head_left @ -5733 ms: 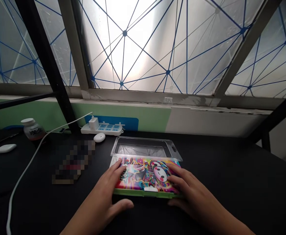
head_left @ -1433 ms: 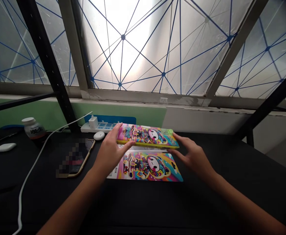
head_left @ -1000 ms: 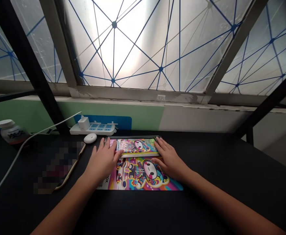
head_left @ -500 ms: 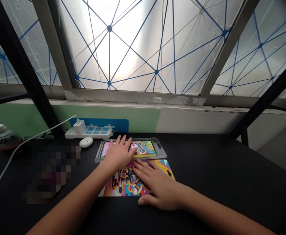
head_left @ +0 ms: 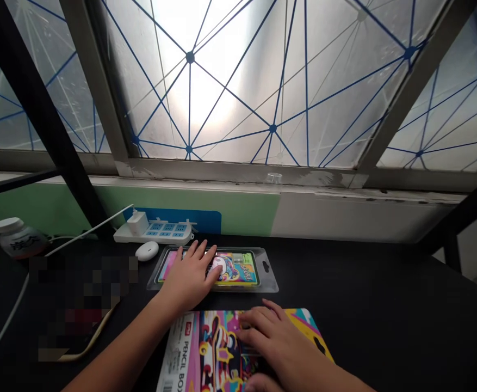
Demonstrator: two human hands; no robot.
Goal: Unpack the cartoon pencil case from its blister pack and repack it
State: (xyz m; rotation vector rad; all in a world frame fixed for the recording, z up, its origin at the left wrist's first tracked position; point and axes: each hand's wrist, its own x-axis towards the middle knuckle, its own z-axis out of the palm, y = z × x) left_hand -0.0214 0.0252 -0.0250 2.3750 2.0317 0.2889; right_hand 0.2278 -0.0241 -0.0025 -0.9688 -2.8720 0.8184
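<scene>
My left hand (head_left: 189, 279) lies with fingers spread on a clear plastic blister package (head_left: 267, 276). Inside the package is a colourful flat pencil box (head_left: 238, 269), partly covered by that hand. Nearer to me, a bright printed backing card (head_left: 220, 348) marked "PENCIL BOX" lies on the desk, its lower edge cut off by the frame. Resting on the card's right part is my right hand (head_left: 281, 337), fingers apart and slightly bent. A strip of black desk separates the card from the package.
A white power strip (head_left: 168, 233) with a plugged-in charger and cable stands by the wall. Near it are a small white oval case (head_left: 147, 251) and a lidded jar (head_left: 18, 238). A blurred-out item lies at left on the black desk (head_left: 369, 310). Black metal posts flank the desk.
My right hand has slid the card towards me, away from the package. My left hand stays on the package. The view has tilted slightly.
</scene>
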